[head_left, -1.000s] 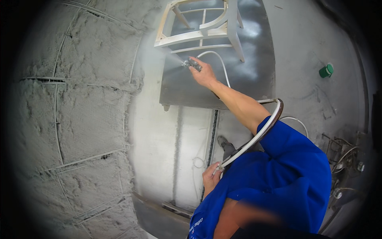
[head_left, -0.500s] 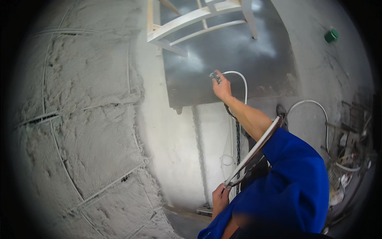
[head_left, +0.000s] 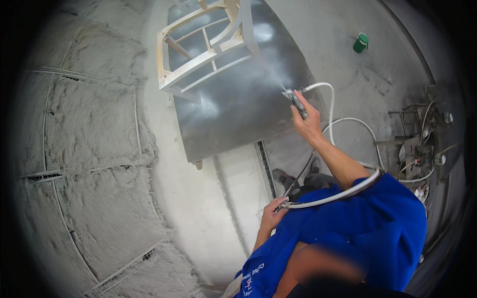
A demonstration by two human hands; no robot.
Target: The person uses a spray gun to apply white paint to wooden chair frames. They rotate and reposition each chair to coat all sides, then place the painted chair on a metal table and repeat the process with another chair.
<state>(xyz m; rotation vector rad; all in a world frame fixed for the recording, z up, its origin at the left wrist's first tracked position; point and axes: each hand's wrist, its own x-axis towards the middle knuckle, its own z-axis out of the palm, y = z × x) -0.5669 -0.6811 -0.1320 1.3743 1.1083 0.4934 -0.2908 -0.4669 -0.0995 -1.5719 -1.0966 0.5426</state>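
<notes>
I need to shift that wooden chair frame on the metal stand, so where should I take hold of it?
Grip the chair frame by its long side rail facing you, coming from below and the left. That rail is bare, straight and nearest the metal stand's edge. The right side is poorer, judging by the spray gun in the right hand pointing there.

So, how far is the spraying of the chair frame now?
Done: most of the chair frame already looks pale, on the grey metal table. In hand: the right hand aims the spray gun at it, mist showing; the left hand holds the white hose. Left: some bare wood shows at its corners.
</notes>
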